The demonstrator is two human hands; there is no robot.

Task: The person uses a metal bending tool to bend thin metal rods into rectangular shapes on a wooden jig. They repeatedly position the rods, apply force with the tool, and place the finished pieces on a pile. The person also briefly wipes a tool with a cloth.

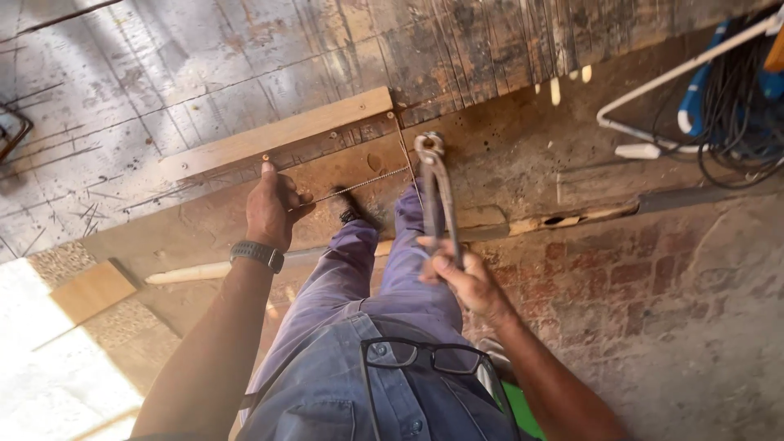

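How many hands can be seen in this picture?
2. The left hand presses on the wooden board. The right hand grips the handles of the pincers.

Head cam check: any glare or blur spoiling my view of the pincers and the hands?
Head view: the pincers, right hand and left hand are evenly lit and sharp; the bottom-left floor is blown out by sunlight; wide-angle bending shows at the edges; the cables at top right sit in shade.
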